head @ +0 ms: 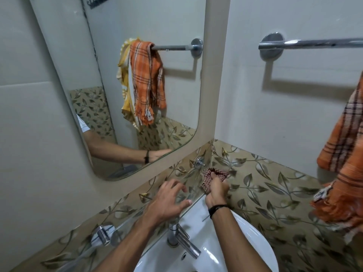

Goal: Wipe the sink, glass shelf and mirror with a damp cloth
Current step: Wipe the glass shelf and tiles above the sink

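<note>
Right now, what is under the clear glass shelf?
The white ceramic sink and its chrome tap sit below the clear glass shelf. The left hand over it hides what lies beneath there.

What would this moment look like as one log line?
step: wiping glass shelf | right hand: grips cloth | left hand: spread at shelf

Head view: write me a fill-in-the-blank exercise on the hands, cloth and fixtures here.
The hand gripping the checked cloth is the person's ____ one.
The left hand, over the glass shelf, holds ____.
The plaid towel hanging at the right is mostly ____.
The sink under the tap is ____.
Missing: right; nothing; orange; white.
</note>
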A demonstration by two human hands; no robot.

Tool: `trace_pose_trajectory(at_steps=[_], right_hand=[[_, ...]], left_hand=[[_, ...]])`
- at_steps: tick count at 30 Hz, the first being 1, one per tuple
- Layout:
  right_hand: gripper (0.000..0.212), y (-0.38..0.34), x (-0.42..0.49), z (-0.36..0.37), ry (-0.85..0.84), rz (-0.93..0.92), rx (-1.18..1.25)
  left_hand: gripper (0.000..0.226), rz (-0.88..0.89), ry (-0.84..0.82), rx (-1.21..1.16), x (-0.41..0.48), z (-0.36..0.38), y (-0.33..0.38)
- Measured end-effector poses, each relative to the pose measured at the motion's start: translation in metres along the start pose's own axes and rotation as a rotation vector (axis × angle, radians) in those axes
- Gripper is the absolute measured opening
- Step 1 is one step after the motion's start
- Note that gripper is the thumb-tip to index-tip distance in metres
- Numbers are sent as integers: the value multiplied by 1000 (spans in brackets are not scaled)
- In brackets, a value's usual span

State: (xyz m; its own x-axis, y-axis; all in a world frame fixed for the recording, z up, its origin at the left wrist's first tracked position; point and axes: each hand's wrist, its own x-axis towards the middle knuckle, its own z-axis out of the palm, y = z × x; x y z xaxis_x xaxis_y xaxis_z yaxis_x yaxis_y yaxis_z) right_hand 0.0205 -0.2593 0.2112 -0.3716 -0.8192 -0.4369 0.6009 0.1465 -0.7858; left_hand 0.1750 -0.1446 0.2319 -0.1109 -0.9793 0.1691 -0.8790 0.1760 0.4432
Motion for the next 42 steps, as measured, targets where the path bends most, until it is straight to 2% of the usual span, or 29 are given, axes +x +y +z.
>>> trace_pose_trajectory(at_steps=[2,4,5,10,16,17,20,24,26,27,29,30,31,32,34,36,40,42], right_hand=[[35,7,-1,-5,-117,126,63],[34,1,3,-6,-293,239,240],[33,-6,9,-5,-311,256,329],[36,-32,37,-1,-248,242,471],[41,-5,10,-18,-375,295,433],[44,-5,15,-17,-396,281,449],[71,-18,33,-9,-351,235,509],[70,-26,51,5,-383,250,684],[77,-25,50,6,-486,360,646],[80,-13,50,-3,-430,391,598],[63,1,54,-13,-244,275,304],[56,5,51,-13,-218,373,330],[52,7,46,-16,-328,398,353],[50,3,33,-21,-432,329,324],[45,-5,31,-15,-411,248,379],[39,-10,42,-2,-367,246,267],[44,-8,118,14,-124,208,54],[46,-13,141,18,-119,183,31]], left_hand=[[49,-7,-9,5,1,1,-1],[57,-11,-17,1,1,0,-1],[59,-8,-13,-1,0,0,-1],[53,-8,-14,-13,0,0,-2],[59,-25,-31,10,2,1,-1],[60,-24,-33,12,2,1,-1],[62,-21,-26,10,1,-1,-1],[56,-15,-13,-6,0,0,-2],[54,-6,-5,-16,1,0,-1],[55,-5,-5,-14,1,0,-1],[58,-10,-13,-2,1,0,-1],[59,-12,-14,-2,2,0,-1],[59,-15,-12,-5,2,1,-2],[59,-19,-12,-7,2,1,-2],[59,-25,-15,-2,2,1,-3],[59,-22,-13,6,2,1,-3],[58,-12,-9,1,1,1,-2],[58,-12,-11,-7,1,1,-2]])
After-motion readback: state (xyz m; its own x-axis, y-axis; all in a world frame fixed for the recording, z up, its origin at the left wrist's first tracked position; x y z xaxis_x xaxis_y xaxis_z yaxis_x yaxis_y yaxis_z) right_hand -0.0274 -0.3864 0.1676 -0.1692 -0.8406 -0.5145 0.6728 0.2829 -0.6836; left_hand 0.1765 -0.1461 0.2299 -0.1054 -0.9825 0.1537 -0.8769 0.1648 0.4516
